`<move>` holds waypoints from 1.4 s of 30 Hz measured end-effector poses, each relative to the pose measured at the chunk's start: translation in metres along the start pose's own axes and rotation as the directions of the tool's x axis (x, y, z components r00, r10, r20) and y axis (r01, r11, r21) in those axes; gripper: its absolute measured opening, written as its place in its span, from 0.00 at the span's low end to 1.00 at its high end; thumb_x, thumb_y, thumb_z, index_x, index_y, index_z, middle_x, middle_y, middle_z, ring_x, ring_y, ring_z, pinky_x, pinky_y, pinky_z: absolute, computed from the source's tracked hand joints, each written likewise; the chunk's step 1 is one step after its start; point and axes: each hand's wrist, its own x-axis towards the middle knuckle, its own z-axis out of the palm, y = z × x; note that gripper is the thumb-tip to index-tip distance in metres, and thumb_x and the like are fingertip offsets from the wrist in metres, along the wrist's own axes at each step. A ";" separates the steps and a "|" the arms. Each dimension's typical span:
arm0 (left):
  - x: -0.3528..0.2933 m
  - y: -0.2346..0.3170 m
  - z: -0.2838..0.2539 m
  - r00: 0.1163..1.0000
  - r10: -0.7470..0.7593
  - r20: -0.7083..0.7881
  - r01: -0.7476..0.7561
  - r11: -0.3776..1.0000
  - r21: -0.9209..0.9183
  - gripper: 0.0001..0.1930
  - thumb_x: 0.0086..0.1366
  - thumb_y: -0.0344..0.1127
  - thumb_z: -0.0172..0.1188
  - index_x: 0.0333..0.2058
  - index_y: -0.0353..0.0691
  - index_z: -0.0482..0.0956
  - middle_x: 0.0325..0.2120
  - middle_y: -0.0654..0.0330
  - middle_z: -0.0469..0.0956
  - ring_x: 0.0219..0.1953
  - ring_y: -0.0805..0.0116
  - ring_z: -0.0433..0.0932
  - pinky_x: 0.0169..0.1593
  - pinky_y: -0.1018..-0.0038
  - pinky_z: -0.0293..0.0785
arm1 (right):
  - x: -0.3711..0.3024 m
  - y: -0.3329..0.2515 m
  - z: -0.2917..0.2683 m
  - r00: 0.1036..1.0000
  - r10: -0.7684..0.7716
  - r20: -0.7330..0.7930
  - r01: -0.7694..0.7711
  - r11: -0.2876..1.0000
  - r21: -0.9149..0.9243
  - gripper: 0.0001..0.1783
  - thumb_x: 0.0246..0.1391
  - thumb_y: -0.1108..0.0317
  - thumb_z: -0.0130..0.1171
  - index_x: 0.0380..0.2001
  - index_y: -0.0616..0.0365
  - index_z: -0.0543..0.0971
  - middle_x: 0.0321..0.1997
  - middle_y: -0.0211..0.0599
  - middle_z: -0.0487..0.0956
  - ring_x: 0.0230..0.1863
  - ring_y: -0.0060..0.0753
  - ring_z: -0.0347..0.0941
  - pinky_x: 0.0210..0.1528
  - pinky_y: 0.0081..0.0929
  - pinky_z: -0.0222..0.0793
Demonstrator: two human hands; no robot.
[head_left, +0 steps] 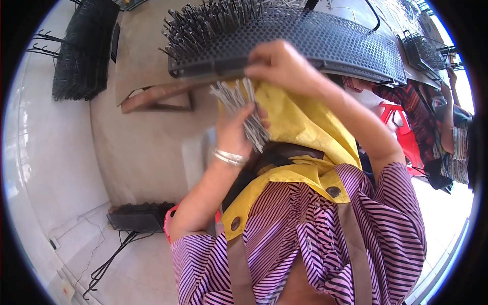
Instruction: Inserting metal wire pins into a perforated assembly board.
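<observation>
A bundle of thin grey rods (244, 114) is gripped in my left hand (235, 127), with the thumb across it and the ends fanned out at the top. Above and to the right of the bundle, my right hand (282, 66) is in front of the near edge of a dark perforated tray (305, 43). Its fingers are curled together and a little blurred; whether anything is between them cannot be made out. Many similar dark grey rods (203, 28) stand packed upright in the left part of the tray.
A brown table frame (152, 97) supports the tray. Black racks full of rods stand by the left wall (84, 51) and on the floor at lower left (140, 217). My yellow apron (305, 117) lies under both hands. A red plastic chair (401, 127) and another person (450, 132) are at right.
</observation>
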 end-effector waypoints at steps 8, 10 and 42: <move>0.000 -0.004 0.007 0.993 0.092 0.080 -0.098 0.993 0.073 0.09 0.52 0.26 0.49 0.34 0.33 0.67 0.24 0.55 0.72 0.24 0.65 0.74 0.26 0.70 0.75 | -0.037 -0.003 0.015 0.936 0.347 0.052 -0.327 0.808 0.490 0.06 0.38 0.76 0.55 0.22 0.69 0.72 0.15 0.35 0.72 0.14 0.20 0.67 0.12 0.17 0.62; 0.004 -0.006 0.004 0.991 0.119 0.052 -0.124 0.987 0.099 0.07 0.53 0.26 0.50 0.31 0.31 0.69 0.24 0.55 0.73 0.26 0.64 0.74 0.29 0.69 0.76 | -0.038 -0.006 0.010 0.941 0.337 0.009 -0.293 0.804 0.517 0.06 0.39 0.78 0.55 0.24 0.69 0.72 0.16 0.36 0.72 0.14 0.20 0.67 0.13 0.16 0.62; 0.006 0.005 -0.007 0.999 -0.039 0.001 0.039 0.994 -0.103 0.03 0.52 0.28 0.52 0.26 0.35 0.70 0.22 0.60 0.72 0.26 0.68 0.72 0.31 0.72 0.73 | 0.068 -0.018 0.009 0.919 -0.317 -0.235 0.187 0.874 -0.448 0.06 0.38 0.72 0.53 0.18 0.64 0.71 0.17 0.50 0.72 0.24 0.52 0.69 0.24 0.37 0.65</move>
